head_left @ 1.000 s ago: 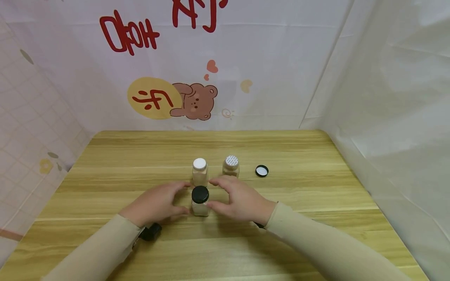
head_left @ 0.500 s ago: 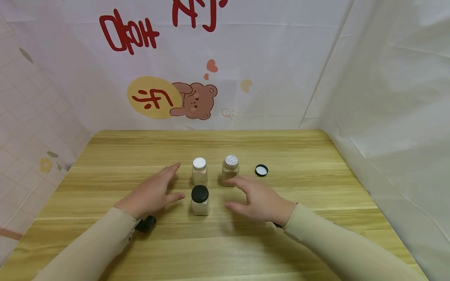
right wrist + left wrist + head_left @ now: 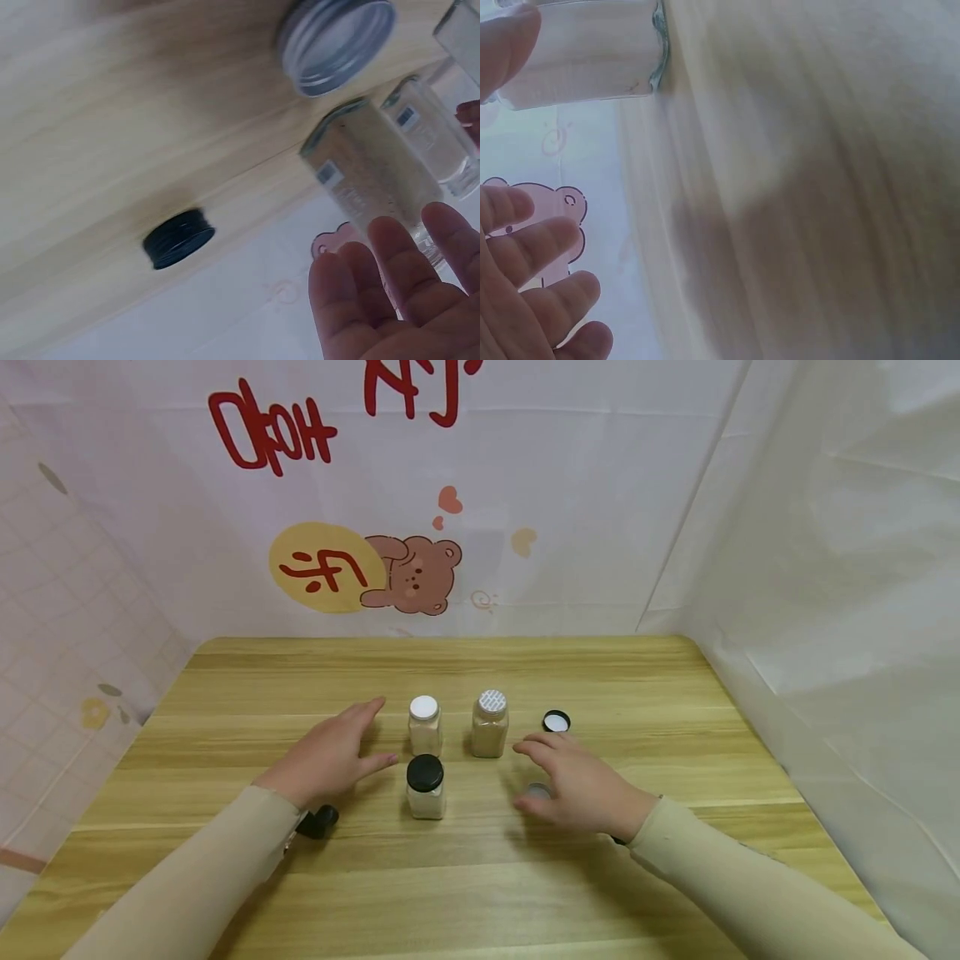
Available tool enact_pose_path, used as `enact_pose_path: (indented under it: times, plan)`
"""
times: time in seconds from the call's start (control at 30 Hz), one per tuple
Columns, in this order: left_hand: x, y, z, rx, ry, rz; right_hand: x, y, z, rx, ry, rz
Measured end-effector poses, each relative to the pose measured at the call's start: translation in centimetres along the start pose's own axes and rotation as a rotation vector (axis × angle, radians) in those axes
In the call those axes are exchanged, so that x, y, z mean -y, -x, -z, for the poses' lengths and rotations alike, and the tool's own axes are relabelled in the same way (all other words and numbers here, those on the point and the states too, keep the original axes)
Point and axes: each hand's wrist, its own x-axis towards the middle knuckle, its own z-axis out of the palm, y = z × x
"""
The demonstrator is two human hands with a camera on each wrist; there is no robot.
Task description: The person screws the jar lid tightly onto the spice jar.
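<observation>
My left hand (image 3: 326, 760) is held with its fingers extended to the left of the jars, holding nothing. Nearest to it stands a jar with a black lid (image 3: 425, 787); behind that one is a jar with a plain white top (image 3: 425, 728). To their right is a jar with a patterned white top (image 3: 490, 727). My right hand (image 3: 588, 787), with fingers spread, hovers by a silvery-grey lid (image 3: 337, 45), partly hidden behind it in the head view. That lid lies apart from the fingers in the right wrist view. The left wrist view shows a clear jar (image 3: 589, 56) beside my thumb.
A black lid (image 3: 557, 721) lies with its white inside up, behind my right hand. All of this is on a wood-grain table (image 3: 480, 893). A printed white sheet (image 3: 585, 510) hangs along the table's back edge, with further sheets at both sides.
Both hands have drawn away from the black-lidded jar, the left going left and the right going farther right. The silvery-grey lid has come into view by my right hand. The jars have stayed put.
</observation>
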Motion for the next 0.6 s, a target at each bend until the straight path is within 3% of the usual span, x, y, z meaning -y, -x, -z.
enact_pose_path:
  times: [0.6]
  plan:
    - [-1.1,-1.7,0.3,0.000,-0.032,-0.056,-2.9,1.3,-1.0,0.026,0.120,-0.034]
